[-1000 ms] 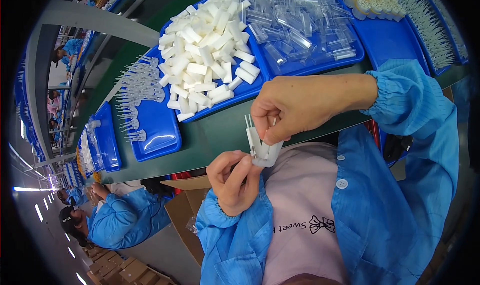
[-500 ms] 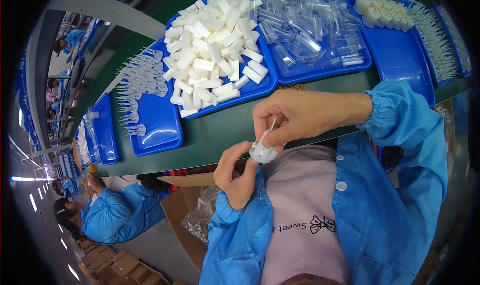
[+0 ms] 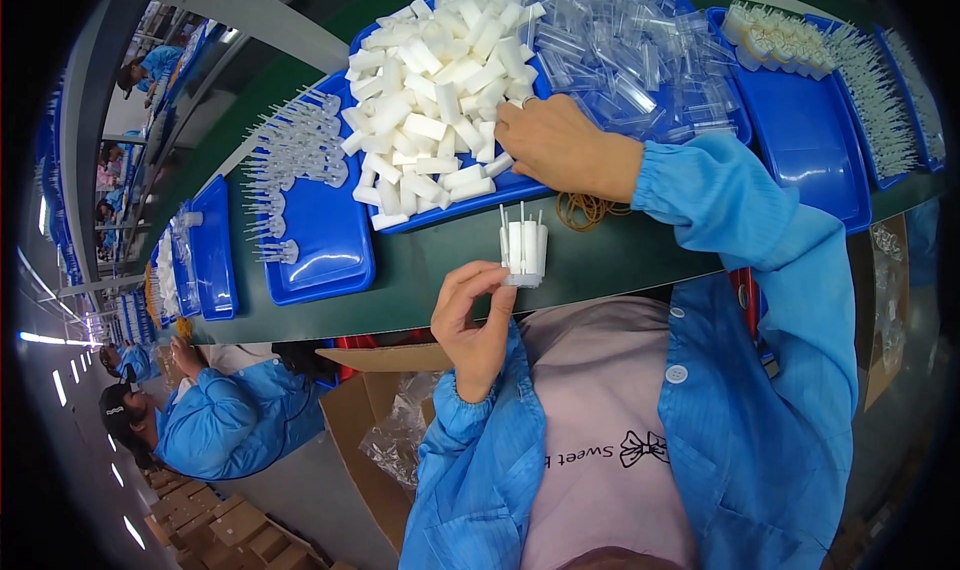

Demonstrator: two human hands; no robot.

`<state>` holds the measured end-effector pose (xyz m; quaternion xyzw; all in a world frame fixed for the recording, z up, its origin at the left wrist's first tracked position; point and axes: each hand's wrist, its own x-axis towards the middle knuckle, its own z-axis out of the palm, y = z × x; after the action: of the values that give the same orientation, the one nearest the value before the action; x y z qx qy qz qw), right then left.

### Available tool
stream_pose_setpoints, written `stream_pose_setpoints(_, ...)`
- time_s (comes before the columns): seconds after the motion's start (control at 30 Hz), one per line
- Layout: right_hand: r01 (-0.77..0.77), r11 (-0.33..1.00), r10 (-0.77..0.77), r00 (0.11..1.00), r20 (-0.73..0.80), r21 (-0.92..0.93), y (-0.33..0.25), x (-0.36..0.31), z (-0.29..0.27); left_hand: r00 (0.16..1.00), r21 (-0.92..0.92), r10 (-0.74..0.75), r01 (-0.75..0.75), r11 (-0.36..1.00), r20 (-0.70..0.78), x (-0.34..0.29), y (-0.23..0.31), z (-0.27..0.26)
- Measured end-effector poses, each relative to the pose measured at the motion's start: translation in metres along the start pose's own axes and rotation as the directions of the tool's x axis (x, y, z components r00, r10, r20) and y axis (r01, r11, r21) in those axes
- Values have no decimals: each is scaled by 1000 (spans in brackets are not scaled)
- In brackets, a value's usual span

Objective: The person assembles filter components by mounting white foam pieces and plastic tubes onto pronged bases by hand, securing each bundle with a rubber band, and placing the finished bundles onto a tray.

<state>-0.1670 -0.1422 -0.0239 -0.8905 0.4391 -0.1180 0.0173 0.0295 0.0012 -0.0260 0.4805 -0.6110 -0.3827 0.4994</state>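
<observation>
My left hand (image 3: 472, 315) pinches the base of a small holder (image 3: 523, 255) between thumb and fingers, just over the table's near edge. This holder has a round translucent base, with white foam-like sticks standing upright on it and thin pins showing above them. My right hand (image 3: 570, 148) is at the right side of a heap of white blocks (image 3: 425, 125) in a blue tray (image 3: 462, 208). Its fingers are bent together among the blocks, and their tips are partly hidden, so what they grip does not show.
Clear plastic tubes (image 3: 625, 55) fill another blue tray. Pronged translucent bases (image 3: 290, 165) stand in a left tray (image 3: 320, 275). Yellowish-white parts (image 3: 775, 35) sit in a right tray (image 3: 815, 160). Rubber bands (image 3: 590, 210) lie near my right wrist. A co-worker (image 3: 210, 420) sits at left.
My right hand has left the holder and moved up to the white blocks. My left hand has kept the holder and turned it upright, so its sticks and pins point away from me.
</observation>
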Motion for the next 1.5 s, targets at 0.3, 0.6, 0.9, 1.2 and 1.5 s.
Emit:
stream_pose_setpoints(0.3,74,997,-73,996,-55,18,-11,-4,6,979,303,200,-199,932,28,-2,7,2)
stream_pose_setpoints(0.6,-76,794,118,993,-30,603,-7,-7,-28,957,342,281,-288,894,72,-4,8,3)
stream_pose_setpoints(0.9,-348,-172,65,929,364,921,-10,-20,-36,948,348,311,-314,883,65,-2,16,3)
stream_pose_setpoints(1.2,-311,-206,139,929,342,928,-9,-22,-36,948,338,317,-305,890,22,-2,20,3)
stream_pose_setpoints(1.5,-343,-319,94,916,390,883,-8,-23,-37,949,334,315,-307,891,30,-2,22,0)
